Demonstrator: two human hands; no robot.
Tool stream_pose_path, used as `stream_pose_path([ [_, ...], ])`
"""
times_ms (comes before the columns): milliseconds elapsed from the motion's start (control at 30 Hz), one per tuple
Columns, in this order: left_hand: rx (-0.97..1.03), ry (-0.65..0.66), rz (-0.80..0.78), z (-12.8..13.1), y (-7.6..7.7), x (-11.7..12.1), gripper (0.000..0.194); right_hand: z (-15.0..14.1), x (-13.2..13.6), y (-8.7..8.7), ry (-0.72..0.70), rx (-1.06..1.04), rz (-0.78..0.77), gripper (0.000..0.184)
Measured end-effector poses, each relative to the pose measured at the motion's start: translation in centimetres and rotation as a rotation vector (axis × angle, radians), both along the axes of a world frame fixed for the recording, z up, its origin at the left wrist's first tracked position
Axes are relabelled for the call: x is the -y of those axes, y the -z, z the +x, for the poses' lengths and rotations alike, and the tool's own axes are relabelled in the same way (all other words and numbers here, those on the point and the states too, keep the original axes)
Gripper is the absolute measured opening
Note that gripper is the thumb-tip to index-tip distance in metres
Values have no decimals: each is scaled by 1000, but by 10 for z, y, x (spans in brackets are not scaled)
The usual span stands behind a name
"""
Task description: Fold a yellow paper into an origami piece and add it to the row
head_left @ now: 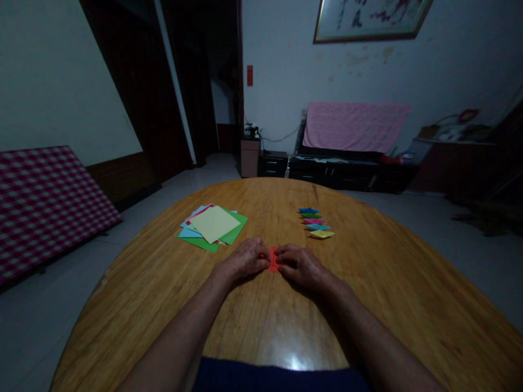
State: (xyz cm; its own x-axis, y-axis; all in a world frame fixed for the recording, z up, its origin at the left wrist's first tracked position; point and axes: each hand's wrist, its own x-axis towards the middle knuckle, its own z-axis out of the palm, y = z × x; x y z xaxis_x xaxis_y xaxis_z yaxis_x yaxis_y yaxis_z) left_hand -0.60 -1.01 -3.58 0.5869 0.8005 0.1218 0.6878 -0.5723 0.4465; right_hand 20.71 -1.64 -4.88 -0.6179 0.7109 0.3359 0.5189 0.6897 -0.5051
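Head view, looking down a wooden oval table (379, 277) from the near edge, with a dark blue garment (278, 375) at the bottom of the frame.

Both forearms reach in from the near side, and the hands meet near the table's middle. The left hand (245, 258) and right hand (300, 267) close in a narrow grip from either side on a small red folded paper (273, 259). Much of it is hidden by the fingers, and its exact shape cannot be made out. It sits just above the tabletop, or on it; cannot tell which.

Beyond the left hand lies a loose stack of square origami paper (212, 226): green sheets beneath, blue and pink edges showing, pale yellow on top. Beyond the right hand, a column of five small folded paper pieces (315, 222) runs blue, green, pink, light blue, yellow, each slightly overlapping the next.

Past the table: a red-and-white checked board (44, 209) leaning on the left, and a pink cloth (355, 128) draped over a low black cabinet (347, 174).
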Motion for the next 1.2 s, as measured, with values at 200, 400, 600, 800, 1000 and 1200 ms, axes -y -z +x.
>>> stream_pose_path([
  [200,-52,-37,-15,4,-10,5,17,-1,4,-5,15,20,-16,22],
  [400,-114,-6,29,6,-11,5,29,-2,7,-10,-12,26,18,24],
  [600,-67,-9,40,5,-2,1,27,-1,6,-9,1,14,12,28],
  [800,-28,-16,39,6,1,1,25,-1,7,-12,-3,-2,-40,38],
  [1000,-27,-26,12,6,1,1,25,0,7,-9,-19,-35,-35,40],
  [1200,-20,-29,-12,4,-1,2,26,0,5,-1,-17,-53,24,32],
])
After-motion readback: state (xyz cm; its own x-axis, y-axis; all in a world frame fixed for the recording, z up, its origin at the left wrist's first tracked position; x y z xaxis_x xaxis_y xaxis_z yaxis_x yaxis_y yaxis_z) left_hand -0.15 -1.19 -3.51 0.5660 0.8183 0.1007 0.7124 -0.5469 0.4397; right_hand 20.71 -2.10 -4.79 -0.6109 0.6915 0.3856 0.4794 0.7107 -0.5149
